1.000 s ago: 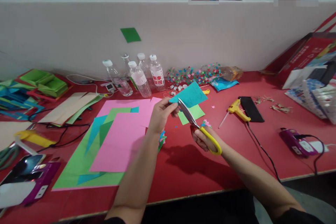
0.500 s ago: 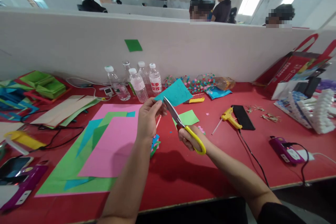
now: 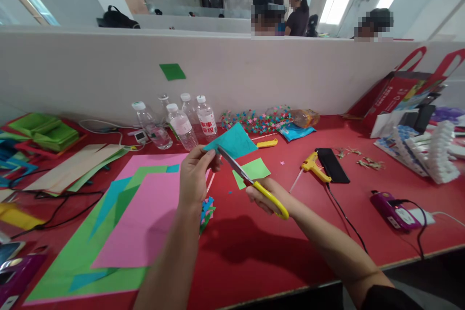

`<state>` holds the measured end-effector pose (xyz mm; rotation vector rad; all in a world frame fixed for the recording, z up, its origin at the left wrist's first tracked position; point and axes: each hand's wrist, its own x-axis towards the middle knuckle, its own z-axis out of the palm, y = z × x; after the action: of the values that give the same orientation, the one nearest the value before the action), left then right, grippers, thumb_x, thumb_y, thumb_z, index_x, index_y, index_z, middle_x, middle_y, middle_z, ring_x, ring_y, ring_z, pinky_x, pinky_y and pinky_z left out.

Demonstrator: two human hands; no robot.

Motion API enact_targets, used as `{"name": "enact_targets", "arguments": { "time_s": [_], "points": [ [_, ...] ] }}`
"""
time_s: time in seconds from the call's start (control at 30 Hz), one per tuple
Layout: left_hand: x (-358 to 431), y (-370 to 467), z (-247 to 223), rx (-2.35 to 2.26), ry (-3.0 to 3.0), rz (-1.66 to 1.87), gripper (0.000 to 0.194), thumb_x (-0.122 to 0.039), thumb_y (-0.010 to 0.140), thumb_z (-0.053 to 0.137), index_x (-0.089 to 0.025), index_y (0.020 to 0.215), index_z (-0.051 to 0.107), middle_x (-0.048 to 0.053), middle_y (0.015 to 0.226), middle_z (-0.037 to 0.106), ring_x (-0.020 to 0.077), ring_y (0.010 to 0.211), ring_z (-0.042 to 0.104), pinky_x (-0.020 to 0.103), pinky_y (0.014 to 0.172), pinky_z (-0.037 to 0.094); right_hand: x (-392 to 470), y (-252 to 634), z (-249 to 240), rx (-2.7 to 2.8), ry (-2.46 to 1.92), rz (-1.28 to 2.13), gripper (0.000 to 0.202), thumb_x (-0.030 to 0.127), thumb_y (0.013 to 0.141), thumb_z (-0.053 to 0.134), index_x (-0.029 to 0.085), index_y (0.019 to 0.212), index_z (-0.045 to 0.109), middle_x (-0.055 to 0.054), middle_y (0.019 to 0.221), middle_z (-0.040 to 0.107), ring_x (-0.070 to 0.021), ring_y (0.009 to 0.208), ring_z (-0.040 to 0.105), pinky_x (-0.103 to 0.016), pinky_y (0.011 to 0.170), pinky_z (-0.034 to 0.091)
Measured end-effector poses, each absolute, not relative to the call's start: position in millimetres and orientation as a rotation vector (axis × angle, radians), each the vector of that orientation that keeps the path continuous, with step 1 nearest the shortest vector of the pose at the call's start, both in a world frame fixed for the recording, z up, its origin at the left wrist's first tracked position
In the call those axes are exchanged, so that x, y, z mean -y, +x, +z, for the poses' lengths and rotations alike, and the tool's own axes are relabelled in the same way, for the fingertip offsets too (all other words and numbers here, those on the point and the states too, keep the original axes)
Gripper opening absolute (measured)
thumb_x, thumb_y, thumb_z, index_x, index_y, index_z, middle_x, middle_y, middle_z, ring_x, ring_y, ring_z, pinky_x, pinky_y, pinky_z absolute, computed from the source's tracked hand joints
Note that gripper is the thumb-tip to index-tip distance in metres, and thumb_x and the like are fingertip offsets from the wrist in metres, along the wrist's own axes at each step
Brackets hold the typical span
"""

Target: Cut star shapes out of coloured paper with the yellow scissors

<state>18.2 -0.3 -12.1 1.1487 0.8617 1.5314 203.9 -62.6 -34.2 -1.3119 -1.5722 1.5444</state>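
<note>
Pinched in my left hand (image 3: 196,169) is a piece of blue paper (image 3: 238,140), held up above the table. My right hand (image 3: 263,193) grips a pair of scissors (image 3: 267,193) by yellow handles. Its metal blades lie nearly closed against the near left edge of the blue paper, close to my left fingertips. Whether the blades are cutting, I cannot tell. Under the scissors a light green sheet (image 3: 256,170) rests on the table. Small paper scraps (image 3: 207,210) lie beside my left wrist, partly hidden by it.
Pink and green sheets (image 3: 145,218) cover the left side of the red table. Several plastic bottles (image 3: 181,126) stand by the white partition (image 3: 109,63). A yellow cutter (image 3: 267,144) lies behind. Rightward are a yellow glue gun (image 3: 315,167), a black phone (image 3: 332,165) and a purple device (image 3: 394,210).
The view has shifted slightly, so the table's contents sit further left and lower. Both hands keep their holds, and the blades stay at the blue paper's edge.
</note>
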Motion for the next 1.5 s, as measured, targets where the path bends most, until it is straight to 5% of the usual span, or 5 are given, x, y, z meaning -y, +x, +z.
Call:
{"name": "enact_targets", "arguments": {
  "time_s": [0.67,1.5],
  "points": [
    [-2,10,-9,-0.934,1.192,1.478,0.013,-0.027,0.081,0.066,-0.018,0.076,0.058,-0.005,0.06,0.059,0.0069,0.045,0.053,0.019,0.044,0.041,66,188,-40,1.511,-1.368,1.603,0.039,0.054,0.085,0.051,0.019,0.066,0.047,0.01,0.037,0.039,-0.0056,0.029,0.037,-0.017,0.031,0.028],
    [6,-17,6,-0.992,1.506,1.282,0.02,-0.029,0.087,0.055,-0.019,0.071,0.051,-0.005,0.058,0.05,0.0061,0.046,0.046,0.019,0.043,0.037,64,204,-47,1.862,-1.221,1.414,0.06,0.077,0.082,0.043,0.019,0.069,0.047,0.006,0.045,0.043,-0.0063,0.036,0.038,-0.02,0.037,0.028]
  ]
}}
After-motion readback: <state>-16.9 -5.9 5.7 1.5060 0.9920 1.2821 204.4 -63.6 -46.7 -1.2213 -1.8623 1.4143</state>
